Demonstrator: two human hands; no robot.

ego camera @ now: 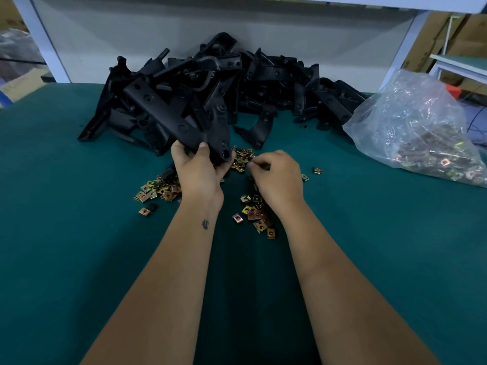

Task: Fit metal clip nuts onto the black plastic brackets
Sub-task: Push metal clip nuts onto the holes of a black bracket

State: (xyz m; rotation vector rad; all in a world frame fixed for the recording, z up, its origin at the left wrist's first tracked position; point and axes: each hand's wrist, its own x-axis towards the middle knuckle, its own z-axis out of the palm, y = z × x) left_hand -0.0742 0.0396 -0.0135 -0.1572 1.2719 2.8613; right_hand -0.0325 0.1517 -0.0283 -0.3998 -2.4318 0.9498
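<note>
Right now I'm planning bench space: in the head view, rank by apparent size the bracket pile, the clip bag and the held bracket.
1. Bracket pile
2. Clip bag
3. Held bracket, although it sits nearest the camera

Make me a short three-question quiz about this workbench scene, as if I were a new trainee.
1. True or false: the left hand grips a long black plastic bracket.
2. Where is the clear plastic bag of spare metal clip nuts? A) right side of the green table mat B) left side C) under the pile of black plastic brackets
3. Fill in: the right hand reaches among the loose gold-coloured metal clip nuts with its fingers ____.

Key: 1 true; 2 A; 3 curled (whether it already pinches a nut cannot be told).
</note>
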